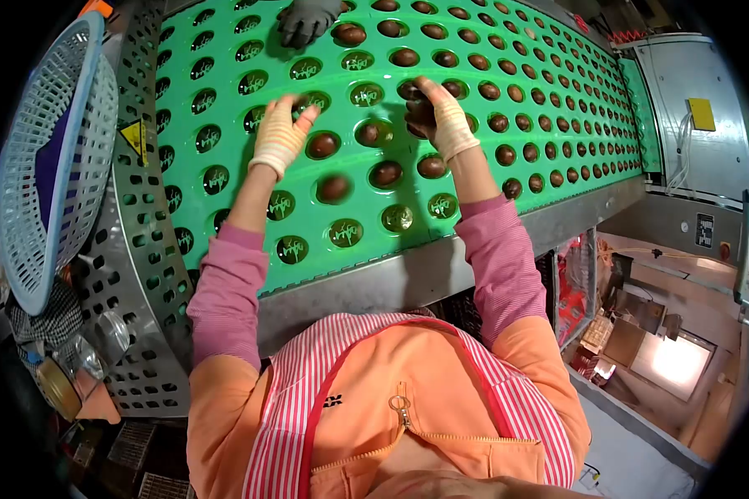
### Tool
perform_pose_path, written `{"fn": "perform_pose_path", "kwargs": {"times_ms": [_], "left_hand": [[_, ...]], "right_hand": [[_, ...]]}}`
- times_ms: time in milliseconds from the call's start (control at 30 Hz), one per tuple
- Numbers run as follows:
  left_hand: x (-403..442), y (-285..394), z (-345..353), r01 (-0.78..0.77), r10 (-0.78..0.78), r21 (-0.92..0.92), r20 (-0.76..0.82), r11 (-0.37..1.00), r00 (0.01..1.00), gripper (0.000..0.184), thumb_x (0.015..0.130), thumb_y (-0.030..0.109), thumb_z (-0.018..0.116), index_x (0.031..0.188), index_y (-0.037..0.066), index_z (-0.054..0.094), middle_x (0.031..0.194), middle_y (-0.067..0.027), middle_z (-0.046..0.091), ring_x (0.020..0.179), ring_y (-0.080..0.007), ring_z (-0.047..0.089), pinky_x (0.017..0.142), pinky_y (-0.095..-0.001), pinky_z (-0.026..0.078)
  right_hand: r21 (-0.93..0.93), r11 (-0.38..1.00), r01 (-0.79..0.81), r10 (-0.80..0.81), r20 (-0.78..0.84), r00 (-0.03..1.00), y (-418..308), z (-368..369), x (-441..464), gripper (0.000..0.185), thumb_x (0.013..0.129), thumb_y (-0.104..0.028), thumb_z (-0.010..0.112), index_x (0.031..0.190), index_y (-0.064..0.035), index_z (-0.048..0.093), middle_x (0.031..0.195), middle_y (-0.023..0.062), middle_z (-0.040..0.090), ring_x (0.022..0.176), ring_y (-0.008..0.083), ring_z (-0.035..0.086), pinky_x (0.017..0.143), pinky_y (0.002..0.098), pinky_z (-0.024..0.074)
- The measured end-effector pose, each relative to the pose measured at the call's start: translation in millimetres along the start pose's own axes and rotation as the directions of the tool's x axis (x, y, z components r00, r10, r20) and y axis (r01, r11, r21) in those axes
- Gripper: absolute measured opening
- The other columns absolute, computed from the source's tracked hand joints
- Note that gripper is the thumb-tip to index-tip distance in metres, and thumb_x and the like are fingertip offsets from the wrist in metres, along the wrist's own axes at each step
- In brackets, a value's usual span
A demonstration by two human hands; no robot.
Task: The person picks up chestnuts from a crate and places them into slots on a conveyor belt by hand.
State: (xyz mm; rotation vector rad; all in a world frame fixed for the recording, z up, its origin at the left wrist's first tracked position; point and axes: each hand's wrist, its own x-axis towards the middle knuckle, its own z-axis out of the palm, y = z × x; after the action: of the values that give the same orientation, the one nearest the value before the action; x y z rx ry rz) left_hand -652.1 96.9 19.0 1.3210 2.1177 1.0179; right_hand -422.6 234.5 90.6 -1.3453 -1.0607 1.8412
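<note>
A green moulded belt (250, 224) with rows of round cups lies before me, many cups holding a brown, egg-like piece (386, 174). My left hand (283, 131), in a pale fingerless glove, is over the cups on the left; its thumb and fingers are apart, with nothing visible in them. Gloved the same way, my right hand (445, 121) curls over dark brown pieces (420, 115) that show beneath its fingers. Between and below my hands, one brown piece (334, 189) is blurred. Cups at the left and along the near edge show only shiny liquid.
Another person's dark-gloved hand (308, 21) is at the belt's far side. A blue plastic basket (46, 175) stands at left beside a perforated metal panel (142, 333). The belt's steel edge (349, 293) runs along my front. A grey metal cabinet (690, 108) is at right.
</note>
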Motion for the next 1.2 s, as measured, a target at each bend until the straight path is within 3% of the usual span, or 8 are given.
{"fn": "perform_pose_path", "kwargs": {"times_ms": [133,233,433,567,700,900,1033,1200], "left_hand": [[36.3,14.3,11.1,-0.355,0.344,0.351,0.095,0.867,0.934,0.04,0.089,0.022,0.06,0.127,0.014,0.054,0.12,-0.0127,0.055,0.117,-0.0329,0.05,0.099,-0.0452,0.042],[45.7,-1.3,26.9,-0.544,0.435,0.478,0.327,0.69,0.839,0.044,0.088,0.011,0.055,0.131,0.016,0.051,0.13,-0.0106,0.051,0.124,-0.0328,0.046,0.105,-0.0476,0.037],[-2.2,-7.2,14.5,-0.33,0.337,0.231,0.009,0.915,0.941,0.05,0.085,0.014,0.059,0.135,0.016,0.05,0.14,-0.0087,0.046,0.126,-0.0328,0.045,0.106,-0.0433,0.04],[-51.8,9.4,7.1,-0.248,0.26,-0.079,0.321,0.966,0.911,0.039,0.081,0.022,0.068,0.118,0.011,0.061,0.121,-0.0112,0.058,0.115,-0.0323,0.052,0.098,-0.041,0.046],[-66.0,44.5,3.6,-0.334,0.179,0.33,0.422,0.883,0.889,0.026,0.081,0.014,0.066,0.107,0.015,0.066,0.108,-0.0087,0.06,0.104,-0.0322,0.055,0.089,-0.0436,0.048],[-15.9,53.0,76.1,-0.6,0.587,0.153,0.123,0.785,0.8,0.029,0.089,0.015,0.053,0.116,0.01,0.063,0.122,-0.0175,0.059,0.109,-0.0376,0.056,0.097,-0.0446,0.046],[9.7,32.0,113.2,-0.436,0.445,-0.099,0.288,0.894,0.848,0.034,0.091,0.02,0.057,0.12,0.004,0.062,0.122,-0.0162,0.062,0.115,-0.0325,0.057,0.101,-0.0375,0.043],[17.2,55.2,104.4,-0.583,0.45,0.327,0.4,0.744,0.798,0.032,0.091,0.026,0.06,0.117,0.007,0.066,0.12,-0.0162,0.058,0.111,-0.034,0.056,0.097,-0.0392,0.045]], "right_hand": [[-0.559,0.734,0.386,-0.274,0.277,0.921,20.0,21.8,33.5,0.044,0.079,-0.024,0.072,0.116,-0.0033,0.062,0.102,0.0122,0.064,0.09,0.0225,0.063,0.079,0.0338,0.0532],[-0.8,-0.132,0.585,-0.344,0.591,0.73,45.6,26.9,46.9,0.042,0.082,-0.026,0.069,0.122,-0.0186,0.061,0.128,0.018,0.056,0.118,0.0391,0.052,0.096,0.046,0.0472],[-0.855,-0.004,0.519,-0.456,0.463,0.76,44.9,-6.7,-35.3,0.037,0.077,-0.011,0.066,0.114,-0.0149,0.063,0.12,0.0139,0.059,0.113,0.0374,0.054,0.092,0.0449,0.0487],[-0.837,-0.085,0.541,-0.203,0.546,0.813,77.0,-34.0,-85.1,0.038,0.076,-0.008,0.07,0.113,-0.0092,0.063,0.108,0.0146,0.062,0.101,0.0361,0.06,0.086,0.0433,0.0512],[-0.858,0.009,0.514,-0.519,0.435,0.736,110.2,-34.7,-81.7,0.033,0.077,-0.006,0.068,0.109,-0.0079,0.063,0.103,0.0135,0.064,0.091,0.0357,0.061,0.078,0.0434,0.0515],[-0.755,0.127,0.643,-0.612,0.451,0.65,108.9,-37.0,-136.8,0.036,0.075,-0.008,0.067,0.11,-0.0079,0.06,0.113,0.0143,0.059,0.1,0.0365,0.057,0.086,0.0445,0.0481],[-0.728,0.325,0.604,-0.558,0.368,0.744,120.1,-74.9,-193.1,0.029,0.078,-0.017,0.065,0.106,-0.0073,0.062,0.112,0.0128,0.06,0.101,0.0358,0.056,0.088,0.045,0.0473],[-0.755,0.528,0.389,-0.617,-0.026,0.787,131.6,-162.8,-271.1,0.02,0.082,-0.014,0.062,0.1,-0.0068,0.065,0.103,0.0105,0.062,0.098,0.0336,0.058,0.085,0.0419,0.049]]}}
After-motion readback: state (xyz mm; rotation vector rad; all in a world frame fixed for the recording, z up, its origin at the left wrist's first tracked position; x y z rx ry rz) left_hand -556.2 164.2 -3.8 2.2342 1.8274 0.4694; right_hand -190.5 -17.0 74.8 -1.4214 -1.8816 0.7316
